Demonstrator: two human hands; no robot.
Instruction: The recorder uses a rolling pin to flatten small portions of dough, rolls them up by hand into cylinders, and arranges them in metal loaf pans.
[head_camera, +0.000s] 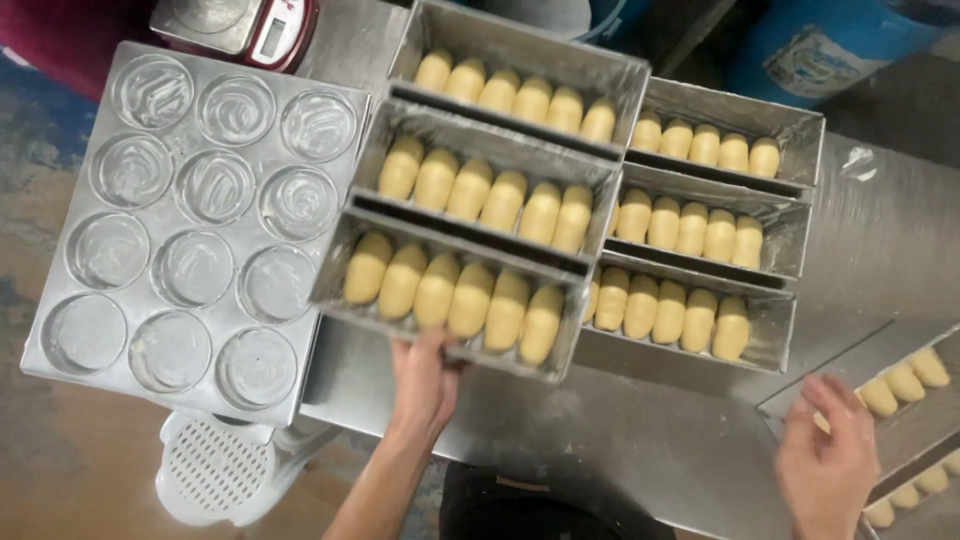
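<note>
My left hand (425, 375) grips the near rim of a set of three joined metal loaf pans (350, 205), each holding a row of several pale yellow dough pieces (455, 295). This set sits raised, overlapping a second set of three pans (790, 300) to its right, also filled with dough rolls. My right hand (828, 460), fingers spread and holding nothing, hovers by the near end of a third pan set (900, 430) at the right edge, partly cut off.
A greased metal tray with round cups (190, 220) lies at left, next to the pans. A red and grey scale (245, 25) stands at the top. A white perforated plastic stool (215, 465) is below the tray. The steel table (620, 440) carries everything.
</note>
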